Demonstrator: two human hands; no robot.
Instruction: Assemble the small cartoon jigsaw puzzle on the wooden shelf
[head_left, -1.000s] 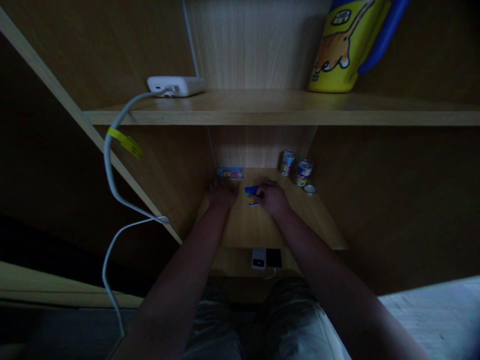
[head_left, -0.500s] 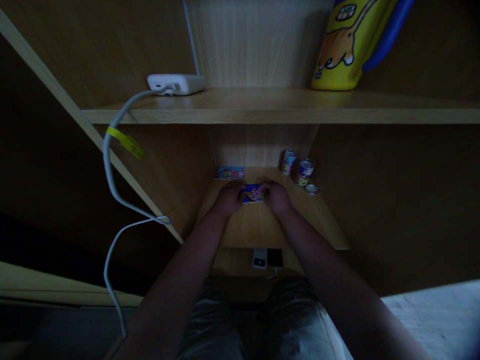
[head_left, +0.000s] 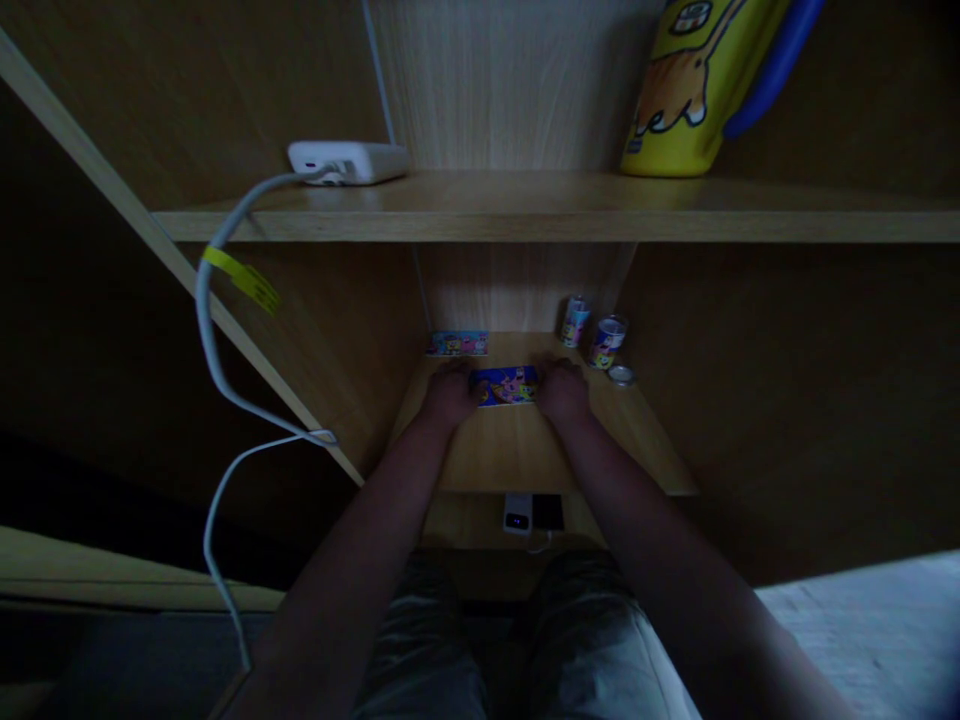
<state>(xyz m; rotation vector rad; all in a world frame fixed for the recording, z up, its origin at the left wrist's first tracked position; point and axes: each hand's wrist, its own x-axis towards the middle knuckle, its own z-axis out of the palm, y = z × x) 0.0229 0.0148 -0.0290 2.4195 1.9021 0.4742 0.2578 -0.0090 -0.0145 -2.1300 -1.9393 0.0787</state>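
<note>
A blue rectangular picture strip [head_left: 506, 386] with colourful cartoon figures lies over the wooden shelf board, between my two hands. My left hand [head_left: 450, 393] is closed at its left end, the thumb side against the picture. At the opposite end my right hand [head_left: 562, 391] is closed with curled fingers. Dim light hides most of the fingertips. A second cartoon strip [head_left: 458, 343], light blue and pink, lies behind my left hand. To the right rear stand a small cartoon-printed can [head_left: 575, 322] and a wider one [head_left: 607, 342], with a round metal lid [head_left: 620, 376] in front.
An upper shelf [head_left: 495, 227] crosses above my hands. On it are a white charger-like block [head_left: 349, 162] with a hanging cable [head_left: 212, 350] and a yellow mug [head_left: 664, 120] with a blue handle. Below sits a small device [head_left: 517, 514] with a dark screen. Wooden side walls flank the compartment.
My hands have moved apart toward the two ends of the blue strip, so more of its picture shows. The cans, lid and second strip stay in place; the view shifts slightly.
</note>
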